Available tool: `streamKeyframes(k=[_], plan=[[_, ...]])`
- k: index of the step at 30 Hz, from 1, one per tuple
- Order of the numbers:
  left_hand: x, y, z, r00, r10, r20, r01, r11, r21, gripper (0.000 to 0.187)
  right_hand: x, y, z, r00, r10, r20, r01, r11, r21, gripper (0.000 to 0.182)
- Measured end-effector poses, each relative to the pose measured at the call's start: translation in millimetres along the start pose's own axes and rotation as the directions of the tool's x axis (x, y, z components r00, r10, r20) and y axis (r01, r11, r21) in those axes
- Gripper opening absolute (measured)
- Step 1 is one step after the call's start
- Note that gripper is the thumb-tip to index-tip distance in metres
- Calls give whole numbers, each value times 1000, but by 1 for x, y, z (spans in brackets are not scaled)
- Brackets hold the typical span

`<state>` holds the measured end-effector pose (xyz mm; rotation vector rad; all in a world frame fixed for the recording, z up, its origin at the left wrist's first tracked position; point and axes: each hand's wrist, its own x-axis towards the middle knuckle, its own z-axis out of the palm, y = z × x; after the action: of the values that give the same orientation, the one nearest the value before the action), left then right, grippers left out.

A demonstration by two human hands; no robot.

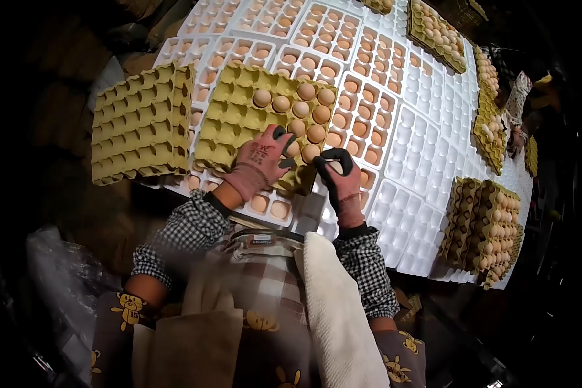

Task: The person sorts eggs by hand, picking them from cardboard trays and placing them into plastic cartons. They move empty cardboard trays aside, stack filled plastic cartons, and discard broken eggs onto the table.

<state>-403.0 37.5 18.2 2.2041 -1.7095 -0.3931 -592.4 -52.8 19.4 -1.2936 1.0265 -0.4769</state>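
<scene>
My left hand (260, 158), in a pink and black glove, reaches over a yellow pulp tray (229, 116), its fingers around an egg (291, 150) near the tray's lower right part. My right hand (340, 178), gloved alike, is closed around a pale egg (335, 167) just off the tray's right edge. Close to its fingertips another egg (311, 152) sits in the pulp tray. Several more eggs fill the tray's right side, while cups at its left hold none. White plastic trays (385, 139) with brown eggs lie beneath and beside it.
Stacked pulp trays (136, 123) stand at the left. White trays without eggs (404, 223) lie to the right, near a tall stack of filled pulp trays (495, 233). More egg-filled pulp trays (436, 35) line the far side. Another person's patterned sleeve (517, 97) shows at upper right.
</scene>
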Motion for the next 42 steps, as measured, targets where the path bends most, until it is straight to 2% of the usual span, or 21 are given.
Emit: streamKeyframes(k=[1, 3, 5, 7, 9, 12, 14, 16, 19, 21, 24, 26, 28, 31, 33, 35, 36, 37, 39, 41, 42], plan=[[5, 2, -1, 1000, 5, -1, -5, 1000, 4, 60, 18, 7, 4, 889, -453, 66, 427, 769, -477, 42], [15, 7, -4, 992, -78, 98, 72, 995, 67, 63, 29, 7, 19, 927, -329, 179, 278, 286, -917, 55], [18, -9, -6, 997, -69, -20, 59, 943, -329, 54, 30, 0, 12, 944, -286, 165, 280, 426, -860, 59], [10, -8, -9, 996, -32, -79, 7, 954, -299, 51, 21, 18, -8, 947, -318, 35, 286, 791, -541, 55], [5, 22, -14, 999, 15, -47, -31, 931, -365, 49, -8, 18, -35, 985, -8, -173, -5, 997, -78, 43], [13, 80, 12, 988, 121, 94, -107, 984, -143, 54, -16, 61, -67, 869, -165, -466, 93, 980, -174, 42], [38, 107, 34, 933, 23, 358, -90, 981, 173, 55, -5, 77, -74, 876, -285, -390, 72, 875, -478, 50], [33, 118, 33, 956, 27, 293, -68, 989, 131, 53, -10, 63, -67, 902, -308, -303, 61, 785, -617, 57], [7, 119, 27, 973, 26, 228, -29, 1000, 10, 51, -25, 62, -55, 862, -390, -325, 241, 877, -416, 54], [-17, 114, 43, 968, 160, 192, -136, 982, -129, 52, -40, 66, -51, 890, -268, -368, 160, 941, -299, 48], [-45, 115, 51, 943, 244, 227, -260, 964, 46, 56, -47, 68, -53, 851, -339, -401, 211, 920, -330, 43], [-57, 107, 65, 897, 356, 262, -416, 880, 227, 57, -51, 70, -53, 887, -379, -263, 257, 880, -399, 52], [-63, 104, 66, 899, 349, 265, -413, 876, 248, 55, -42, 100, -55, 892, -453, 15, 357, 683, -637, 61], [-71, 100, 63, 925, 304, 225, -362, 887, 287, 49, -39, 113, -48, 890, -455, 13, 307, 577, -757, 65], [-70, 106, 57, 976, 193, 102, -215, 926, 311, 26, -36, 70, -40, 889, -457, -43, 279, 613, -739, 70], [-71, 98, 64, 973, 193, 131, -226, 919, 324, 24, -9, 54, -31, 953, -255, 163, 277, 514, -812, 71], [-71, 97, 63, 967, 216, 137, -249, 915, 318, 22, 2, 63, -27, 935, -317, 158, 286, 414, -864, 67], [-68, 96, 62, 961, 242, 135, -273, 909, 316, 21, 4, 61, -31, 934, -322, 157, 287, 411, -865, 67], [-65, 91, 61, 952, 238, 192, -285, 917, 279, 22, 7, 45, -48, 949, -312, -36, 242, 800, -549, 62], [-70, 84, 57, 955, 263, 135, -276, 957, 89, 27, -12, 39, -56, 920, -356, -163, 281, 891, -356, 58], [-73, 81, 54, 969, 243, 38, -244, 970, 2, 32, -21, 43, -55, 931, -360, -61, 293, 836, -464, 58]])
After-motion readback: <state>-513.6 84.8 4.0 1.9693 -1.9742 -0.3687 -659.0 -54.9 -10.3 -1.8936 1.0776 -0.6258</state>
